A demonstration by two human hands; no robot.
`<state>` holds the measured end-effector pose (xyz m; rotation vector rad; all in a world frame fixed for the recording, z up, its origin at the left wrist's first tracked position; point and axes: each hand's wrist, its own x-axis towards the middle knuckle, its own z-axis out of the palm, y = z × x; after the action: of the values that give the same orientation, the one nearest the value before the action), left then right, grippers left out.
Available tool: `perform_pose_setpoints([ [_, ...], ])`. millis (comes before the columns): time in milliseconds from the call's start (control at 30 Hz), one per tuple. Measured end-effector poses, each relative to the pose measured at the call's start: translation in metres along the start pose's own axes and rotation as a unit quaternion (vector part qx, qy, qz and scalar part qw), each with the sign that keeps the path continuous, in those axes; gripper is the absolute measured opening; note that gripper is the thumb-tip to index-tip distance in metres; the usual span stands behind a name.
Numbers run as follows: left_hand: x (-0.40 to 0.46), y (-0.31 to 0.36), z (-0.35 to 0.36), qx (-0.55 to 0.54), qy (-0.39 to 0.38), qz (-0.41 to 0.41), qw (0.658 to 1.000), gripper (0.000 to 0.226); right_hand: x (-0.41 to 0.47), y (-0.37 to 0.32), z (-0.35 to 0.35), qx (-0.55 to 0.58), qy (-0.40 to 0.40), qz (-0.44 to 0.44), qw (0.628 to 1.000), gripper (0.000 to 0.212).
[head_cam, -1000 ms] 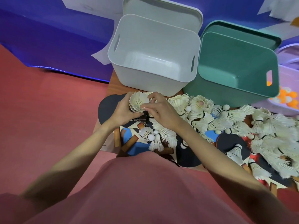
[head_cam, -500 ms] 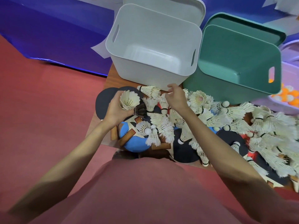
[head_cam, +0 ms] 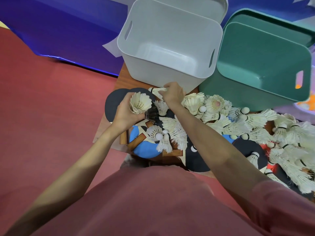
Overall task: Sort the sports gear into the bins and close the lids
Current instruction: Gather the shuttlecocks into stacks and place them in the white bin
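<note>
Shuttlecocks (head_cam: pixel 242 120) litter the wooden table (head_cam: pixel 124 79) on red floor (head_cam: pixel 51 108), left hand (head_cam: pixel 126 113) gripping a nested stack (head_cam: pixel 140 103), right hand (head_cam: pixel 172 95) pinching one shuttlecock (head_cam: pixel 156 90).

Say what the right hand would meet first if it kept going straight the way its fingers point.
The right hand, pinching a shuttlecock, points up-left, toward the near wall of the white bin. That wall looks like the first thing in its path, though depth is unclear; it might pass just left of the corner.
</note>
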<state>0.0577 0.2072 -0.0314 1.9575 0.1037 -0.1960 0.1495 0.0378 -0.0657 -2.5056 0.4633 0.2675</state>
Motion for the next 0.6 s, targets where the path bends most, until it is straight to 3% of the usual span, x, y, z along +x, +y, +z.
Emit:
perform_pose_setpoints([
  [267,0.000,0.003,-0.013,0.039,0.000,-0.020,0.999,0.060,-0.008,0.008,-0.008,0.131,-0.001,-0.028,0.991,0.031],
  [500,0.012,0.005,-0.016,0.147,-0.027,-0.017,0.989,0.054,-0.060,0.017,-0.073,0.279,0.090,-0.129,0.947,0.053],
  [600,0.019,0.015,-0.006,0.152,-0.046,0.011,0.987,0.054,-0.077,0.021,-0.102,0.279,0.087,-0.168,0.941,0.054],
])
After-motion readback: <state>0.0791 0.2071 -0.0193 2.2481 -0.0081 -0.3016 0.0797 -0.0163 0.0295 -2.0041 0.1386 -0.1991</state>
